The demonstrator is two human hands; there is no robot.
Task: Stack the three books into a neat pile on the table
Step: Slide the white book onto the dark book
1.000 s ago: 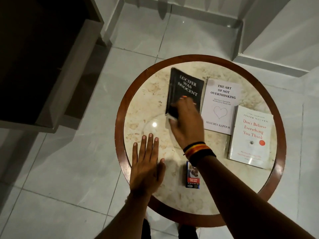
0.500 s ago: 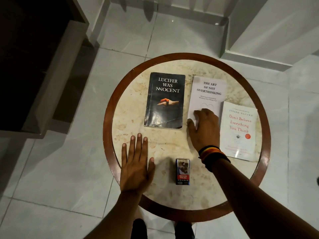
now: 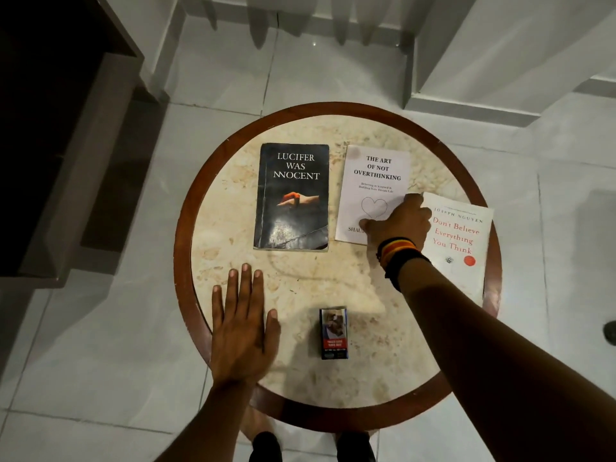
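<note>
Three books lie side by side on the round marble table (image 3: 300,281). The black book "Lucifer Was Innocent" (image 3: 293,195) lies flat at the left. Beside it is the white book "The Art of Not Overthinking" (image 3: 376,171). The white book "Don't Believe Everything You Think" (image 3: 461,235) is at the right, partly under my forearm. My right hand (image 3: 401,221) is on the middle book's lower right corner, thumb on the cover and fingers curled over its right edge. My left hand (image 3: 241,328) lies flat on the table's near left, holding nothing.
A small printed box (image 3: 333,333) stands on the table near the front, between my arms. The table has a dark wooden rim (image 3: 181,228). White tiled floor surrounds it. A dark cabinet (image 3: 50,128) stands at the left and a wall step (image 3: 466,108) behind.
My right hand let go of the black book, which now lies flat, and moved right onto the middle white book, sliding to its lower right corner. My left hand stayed flat.
</note>
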